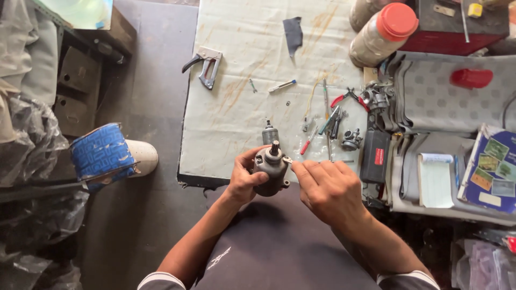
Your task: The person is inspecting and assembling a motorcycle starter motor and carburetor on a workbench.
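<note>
Pale workbench cloth (pixel 236 107), one grey motor (pixel 270 171), two hands (pixel 244 180), two jars (pixel 382 33)

This is a small repair workshop. A stained cloth-covered tabletop (pixel 242 80) carries a staple gun (pixel 206 65), and to its right lie red-handled pliers (pixel 348 98), screwdrivers (pixel 309 140) and small metal engine parts (pixel 351 139). Further right of the staple gun stand plastic jars (pixel 382 33).

1. We note a dull grey metal motor housing (pixel 270 171).
2. Pale cloth table cover (pixel 242 80) carries rust-orange streaks.
3. Plastic jar (pixel 382 35) has an orange-red lid.
4. Roll (pixel 102 153): blue with white key pattern.
5. Pliers (pixel 349 98) have red handles.
</note>
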